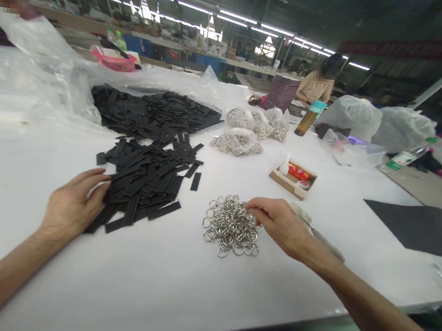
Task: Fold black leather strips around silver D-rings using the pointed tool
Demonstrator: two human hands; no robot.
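My left hand point(77, 200) is at the left edge of a loose pile of black flat strips point(146, 179), its thumb and fingertips closed together on the end of a strip. Part of that strip is lost among the others. On the right, my right hand point(278, 221) reaches over a heap of silver D-rings point(232, 227). Its thumb and forefinger are pinched at the heap's upper right side, on what looks like a D-ring, mostly hidden by the fingers. Both piles lie on the white tabletop point(160, 291).
Behind lies a larger heap of black strips point(147, 113). Clear bags of metal rings point(237, 142) stand beyond the D-rings. A small cardboard box point(292, 186), a drink bottle point(310, 118), plastic bags point(352, 116) and a black sheet point(423, 229) are to the right. A person point(315, 86) sits farther back.
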